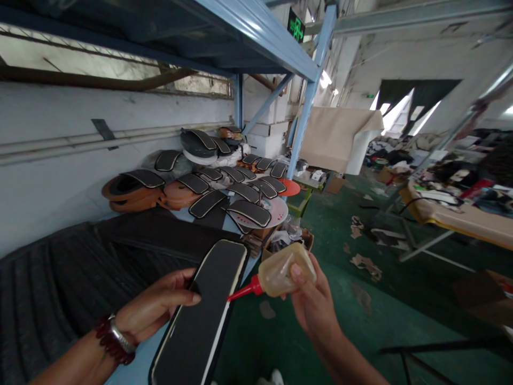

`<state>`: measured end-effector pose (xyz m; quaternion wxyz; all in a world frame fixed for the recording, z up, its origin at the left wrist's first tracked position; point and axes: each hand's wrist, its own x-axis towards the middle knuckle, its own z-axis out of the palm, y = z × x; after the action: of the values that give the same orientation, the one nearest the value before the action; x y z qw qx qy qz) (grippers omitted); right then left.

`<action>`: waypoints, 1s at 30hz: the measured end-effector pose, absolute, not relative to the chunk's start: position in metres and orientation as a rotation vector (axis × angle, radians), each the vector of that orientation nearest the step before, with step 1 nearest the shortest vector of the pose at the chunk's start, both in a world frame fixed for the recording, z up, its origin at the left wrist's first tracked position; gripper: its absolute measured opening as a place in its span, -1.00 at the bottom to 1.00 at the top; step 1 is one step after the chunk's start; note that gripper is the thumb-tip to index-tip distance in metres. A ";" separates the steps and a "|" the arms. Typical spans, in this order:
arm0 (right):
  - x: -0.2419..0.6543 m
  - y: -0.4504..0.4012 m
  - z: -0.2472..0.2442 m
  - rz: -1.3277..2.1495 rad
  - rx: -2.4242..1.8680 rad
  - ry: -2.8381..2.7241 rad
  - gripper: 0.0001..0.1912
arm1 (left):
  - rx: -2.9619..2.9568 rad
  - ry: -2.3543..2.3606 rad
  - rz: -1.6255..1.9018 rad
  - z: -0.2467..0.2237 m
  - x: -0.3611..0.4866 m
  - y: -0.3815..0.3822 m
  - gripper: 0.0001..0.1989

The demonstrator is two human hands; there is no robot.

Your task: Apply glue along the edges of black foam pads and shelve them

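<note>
My left hand (162,299) grips the left edge of a long black panel (204,315), its thumb lying on the panel's face. A pale line runs along the panel's rounded border, whiter and wet-looking on the lower right side. In my right hand (310,299) is a translucent yellowish squeeze bottle (280,270), tilted down to the left. Its red nozzle (244,292) meets the pale line at the panel's right edge.
Many similar black panels (242,191) lie spread on the bench beyond, some on orange-brown rolls (132,200). Dark padded material (48,289) covers the left side. A blue rack post (306,117) rises behind. Below is a box of scraps (306,239).
</note>
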<state>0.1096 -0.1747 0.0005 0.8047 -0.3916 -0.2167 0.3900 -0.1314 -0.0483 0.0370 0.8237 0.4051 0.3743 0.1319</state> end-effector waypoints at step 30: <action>0.090 -0.189 -0.018 0.955 -0.786 -0.534 -0.48 | 0.801 1.117 0.602 0.030 -0.128 -0.022 -0.79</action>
<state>0.0899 -0.1893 -0.0180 0.7816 -0.3641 -0.2472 0.4422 -0.1278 -0.0223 0.0301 0.7317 0.3638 0.5074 0.2735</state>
